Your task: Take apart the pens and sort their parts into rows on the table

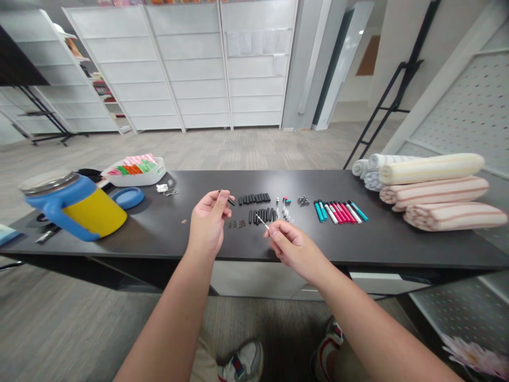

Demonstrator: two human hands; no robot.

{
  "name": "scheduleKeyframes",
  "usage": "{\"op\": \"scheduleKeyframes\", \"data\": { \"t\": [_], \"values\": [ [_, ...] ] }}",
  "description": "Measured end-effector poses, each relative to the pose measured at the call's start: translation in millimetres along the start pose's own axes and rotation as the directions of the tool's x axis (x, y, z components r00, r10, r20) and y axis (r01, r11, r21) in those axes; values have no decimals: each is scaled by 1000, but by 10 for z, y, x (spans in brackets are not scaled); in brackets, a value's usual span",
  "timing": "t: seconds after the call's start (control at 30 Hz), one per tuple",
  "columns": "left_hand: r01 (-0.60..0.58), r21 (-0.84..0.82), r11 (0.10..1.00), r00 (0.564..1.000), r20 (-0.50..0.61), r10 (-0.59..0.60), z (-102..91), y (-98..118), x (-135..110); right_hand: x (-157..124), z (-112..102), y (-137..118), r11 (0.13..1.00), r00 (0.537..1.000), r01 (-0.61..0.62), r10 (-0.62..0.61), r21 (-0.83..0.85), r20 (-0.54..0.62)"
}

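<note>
We've got a small dark tube (231, 201) pinched in our L hand (210, 215), just left of the lower black tube row (266, 214); our R hand (290, 241) grips a thin pale rod (262, 221), tip over that row. Prob. a part-prep step; next move likely calls for steady alignment.
</note>
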State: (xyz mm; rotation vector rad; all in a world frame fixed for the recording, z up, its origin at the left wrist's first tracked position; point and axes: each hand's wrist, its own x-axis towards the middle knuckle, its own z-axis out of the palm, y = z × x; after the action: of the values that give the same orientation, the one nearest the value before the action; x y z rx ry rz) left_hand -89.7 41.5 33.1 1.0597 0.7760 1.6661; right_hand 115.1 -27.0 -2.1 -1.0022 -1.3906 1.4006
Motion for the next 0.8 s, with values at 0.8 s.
{"op": "scheduleKeyframes", "data": {
  "t": [0.8],
  "values": [
    [-299, 823, 482, 940, 340, 3, -96, -363, 219, -7, -16, -6, 998, 999, -32, 31, 49, 11]
  ]
}}
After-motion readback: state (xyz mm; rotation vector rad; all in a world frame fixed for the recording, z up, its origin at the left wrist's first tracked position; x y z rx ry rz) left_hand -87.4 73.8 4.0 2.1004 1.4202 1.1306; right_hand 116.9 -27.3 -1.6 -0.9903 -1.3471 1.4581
